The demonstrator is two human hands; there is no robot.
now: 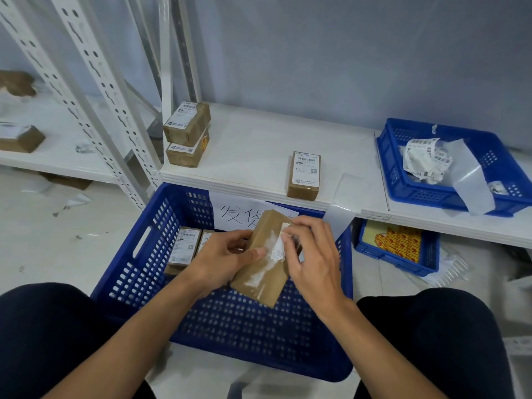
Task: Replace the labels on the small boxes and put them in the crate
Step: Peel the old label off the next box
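Observation:
Over the big blue crate (135,272) I hold a small brown box (260,272) tilted, its top showing white label residue. My left hand (221,259) grips the box's left side with the thumb on top. My right hand (309,254) pinches a partly peeled white label (278,249) at the box's upper right. Two labelled boxes (184,246) lie in the crate's far left corner. One labelled box (304,175) stands on the white shelf (253,145), and two stacked boxes (187,133) sit at its left end.
A smaller blue crate (403,182) on the shelf at right holds crumpled labels and backing paper. Under the shelf sits a blue tray (371,251) of yellow-red stickers. A paper sign with handwriting hangs on the crate's far wall. Metal rack uprights stand at left. My knees flank the crate.

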